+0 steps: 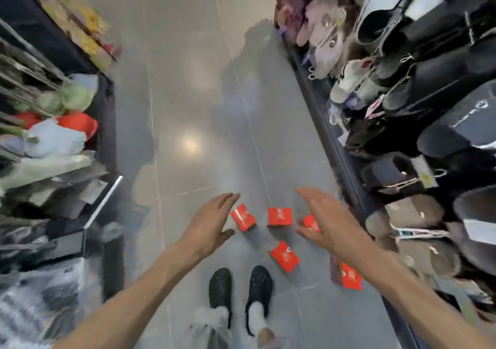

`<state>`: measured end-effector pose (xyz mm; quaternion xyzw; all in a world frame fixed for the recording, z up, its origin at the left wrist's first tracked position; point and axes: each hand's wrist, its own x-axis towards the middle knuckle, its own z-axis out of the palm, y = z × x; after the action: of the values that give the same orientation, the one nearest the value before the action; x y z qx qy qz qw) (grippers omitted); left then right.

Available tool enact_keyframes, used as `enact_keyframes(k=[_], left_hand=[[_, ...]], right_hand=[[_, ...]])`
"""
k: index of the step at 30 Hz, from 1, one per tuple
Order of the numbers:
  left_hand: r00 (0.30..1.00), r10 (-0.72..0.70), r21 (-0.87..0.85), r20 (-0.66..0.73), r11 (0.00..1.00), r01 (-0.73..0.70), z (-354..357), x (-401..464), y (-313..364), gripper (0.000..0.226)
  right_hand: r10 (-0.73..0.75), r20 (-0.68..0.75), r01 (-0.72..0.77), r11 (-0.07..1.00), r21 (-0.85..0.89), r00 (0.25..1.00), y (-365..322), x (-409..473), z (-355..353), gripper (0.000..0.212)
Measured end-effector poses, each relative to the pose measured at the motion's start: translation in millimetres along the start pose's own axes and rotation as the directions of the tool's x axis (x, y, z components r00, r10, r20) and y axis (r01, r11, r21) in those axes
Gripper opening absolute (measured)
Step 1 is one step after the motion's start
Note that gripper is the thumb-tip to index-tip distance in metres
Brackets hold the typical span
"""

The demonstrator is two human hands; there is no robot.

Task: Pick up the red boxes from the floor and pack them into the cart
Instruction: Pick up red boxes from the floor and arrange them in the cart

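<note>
Both your bare hands hang spread above the glossy grey tiled floor (193,107), fingers apart and holding nothing. Your left hand (212,222) hovers just left of the far-left small red cardboard box (243,217). Your right hand (322,220) covers part of the right-hand red box (310,222), though you cannot tell whether it touches. Between your hands, a little farther off, lies a third red box (279,216). A fourth red box (285,256) lies nearer you, by your black shoes (240,289). A fifth red box (349,276) shows under your right forearm, close to the right-hand rack of dark slippers (429,134).
</note>
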<state>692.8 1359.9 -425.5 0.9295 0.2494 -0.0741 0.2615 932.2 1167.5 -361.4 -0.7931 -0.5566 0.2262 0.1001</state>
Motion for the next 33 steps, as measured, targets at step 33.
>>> enact_keyframes(k=[33], left_hand=[[0.992, 0.091, 0.001, 0.093, 0.996, -0.091, 306.9, 133.4, -200.2, 0.087]], right_hand=[[0.174, 0.188, -0.206, 0.964, 0.171, 0.967, 188.6, 136.2, 348.3, 0.086]])
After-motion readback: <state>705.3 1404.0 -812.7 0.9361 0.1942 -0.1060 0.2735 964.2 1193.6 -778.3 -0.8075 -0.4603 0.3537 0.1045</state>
